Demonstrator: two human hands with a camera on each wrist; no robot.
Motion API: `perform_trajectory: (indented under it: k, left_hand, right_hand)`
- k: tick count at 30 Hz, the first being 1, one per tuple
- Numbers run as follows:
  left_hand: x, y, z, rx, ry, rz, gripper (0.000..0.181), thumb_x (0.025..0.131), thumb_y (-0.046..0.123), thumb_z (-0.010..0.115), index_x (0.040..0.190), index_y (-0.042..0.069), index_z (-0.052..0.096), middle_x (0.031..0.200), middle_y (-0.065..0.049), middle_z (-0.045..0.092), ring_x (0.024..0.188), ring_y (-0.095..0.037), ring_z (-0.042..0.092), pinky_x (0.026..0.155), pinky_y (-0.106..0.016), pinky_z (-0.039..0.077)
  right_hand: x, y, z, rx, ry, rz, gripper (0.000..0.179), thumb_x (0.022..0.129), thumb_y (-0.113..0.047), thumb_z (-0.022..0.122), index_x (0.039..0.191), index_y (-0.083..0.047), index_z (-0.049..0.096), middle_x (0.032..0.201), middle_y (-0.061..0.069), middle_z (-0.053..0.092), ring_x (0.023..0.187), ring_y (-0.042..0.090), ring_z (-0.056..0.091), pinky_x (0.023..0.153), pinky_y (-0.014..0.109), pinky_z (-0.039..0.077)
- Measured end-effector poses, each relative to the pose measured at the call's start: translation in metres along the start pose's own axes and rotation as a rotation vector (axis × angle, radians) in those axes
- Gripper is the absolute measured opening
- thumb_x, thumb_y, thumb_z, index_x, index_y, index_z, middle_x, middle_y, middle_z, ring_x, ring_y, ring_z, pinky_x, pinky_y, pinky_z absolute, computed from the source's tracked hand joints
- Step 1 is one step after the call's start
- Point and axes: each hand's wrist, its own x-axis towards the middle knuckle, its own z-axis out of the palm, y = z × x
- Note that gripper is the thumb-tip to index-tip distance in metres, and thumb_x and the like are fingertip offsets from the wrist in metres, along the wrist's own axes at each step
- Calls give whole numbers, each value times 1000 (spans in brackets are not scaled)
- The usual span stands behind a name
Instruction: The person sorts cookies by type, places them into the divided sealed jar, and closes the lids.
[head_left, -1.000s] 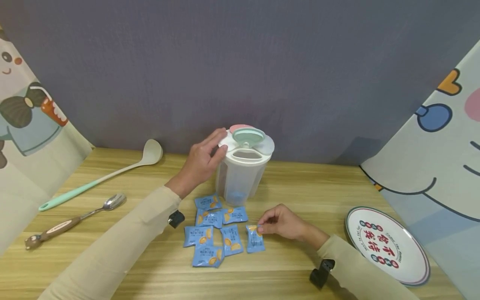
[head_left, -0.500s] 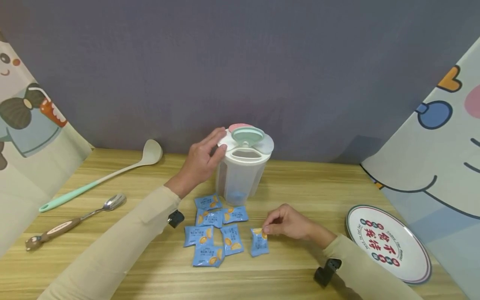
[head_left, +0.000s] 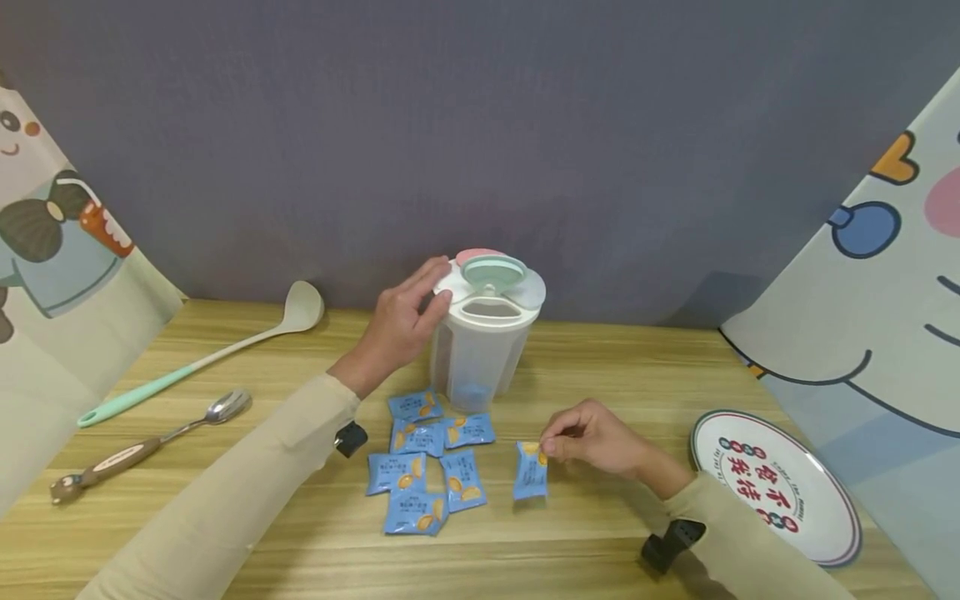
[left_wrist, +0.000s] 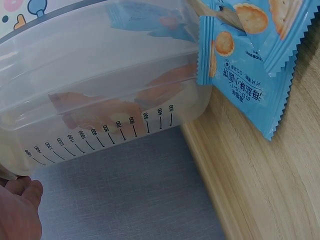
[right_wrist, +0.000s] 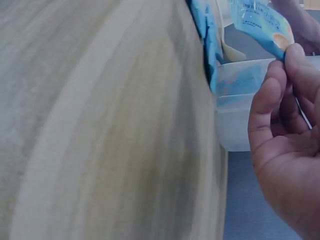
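Observation:
In the head view a tall translucent container (head_left: pixel 480 358) with a white lid stands near the back wall, its green flap tilted up beside a pink one. My left hand (head_left: pixel 405 312) holds the lid's left edge, thumb in front and fingers behind. Between thumb and fingertips my right hand (head_left: pixel 596 442) pinches a blue biscuit packet (head_left: pixel 531 475) by its top corner. The right wrist view shows this packet (right_wrist: pixel 262 25) raised at a slant. Several more blue biscuit packets (head_left: pixel 463 481) lie in front of the container. Something blue shows through its bottom.
At the left lie a ladle (head_left: pixel 217 354) with a mint handle and a fork-tipped spoon (head_left: pixel 150 446) with a brown bear handle. A white plate (head_left: pixel 817 508) with red lettering sits at the right. A grey wall (head_left: pixel 480 150) closes off the back.
My right hand has moved right with the packet, drawing it away from the others and lifting it. My left hand stays on the container's lid.

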Motion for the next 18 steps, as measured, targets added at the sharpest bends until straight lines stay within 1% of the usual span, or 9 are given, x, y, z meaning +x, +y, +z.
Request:
perform_trajectory:
  k: [2, 4, 6, 9, 11, 13, 18]
  left_hand:
    - [0, 0, 0, 0, 2, 0, 44, 96, 23, 47, 129, -5, 54, 136, -16, 49, 118, -33, 51, 97, -41, 42]
    - [0, 0, 0, -2, 5, 3, 43, 96, 22, 47, 129, -5, 54, 135, -17, 50, 118, -33, 51, 96, -41, 42]
    - [0, 0, 0, -5, 7, 6, 43, 96, 22, 47, 129, -5, 54, 135, -19, 50, 118, -33, 51, 96, -41, 42]
    - [0, -1, 0, -6, 9, 11, 43, 96, 22, 47, 129, -6, 54, 134, -20, 50, 119, -33, 51, 97, -41, 42]
    - [0, -1, 0, -6, 9, 14, 43, 96, 22, 48, 128, -6, 54, 135, -19, 50, 119, -32, 50, 97, -40, 42]
    - [0, 0, 0, -1, 9, 17, 44, 95, 22, 48, 128, -6, 54, 135, -18, 49, 120, -32, 50, 98, -40, 41]
    - [0, 0, 0, 0, 5, 19, 44, 95, 22, 48, 129, -5, 54, 136, -16, 49, 120, -32, 50, 98, -39, 41]
  right_hand:
    - [0, -4, -2, -1, 14, 4, 9, 88, 7, 60, 88, 7, 68, 76, 25, 60, 62, 14, 56, 50, 36, 50]
    - [-1, -8, -4, 13, 24, 8, 9, 88, 7, 59, 89, 6, 69, 75, 23, 60, 62, 14, 56, 51, 37, 50]
    - [-1, -12, -6, 34, 45, 22, 9, 88, 6, 60, 89, 5, 69, 75, 19, 61, 62, 13, 55, 51, 33, 50]
    - [-1, -17, -9, 66, 64, -7, 9, 88, 6, 60, 89, 6, 69, 76, 11, 63, 63, 11, 53, 51, 29, 48]
    - [-1, -20, -10, 72, 84, -28, 9, 88, 6, 60, 89, 6, 69, 78, 9, 65, 64, 10, 54, 52, 27, 49]
    - [-1, -21, -11, 72, 97, -55, 11, 89, 6, 59, 91, 5, 69, 81, 8, 66, 65, 10, 56, 53, 27, 50]
    - [-1, -21, -13, 81, 152, -73, 17, 90, 5, 57, 95, -1, 72, 82, 3, 66, 68, 10, 58, 58, 28, 52]
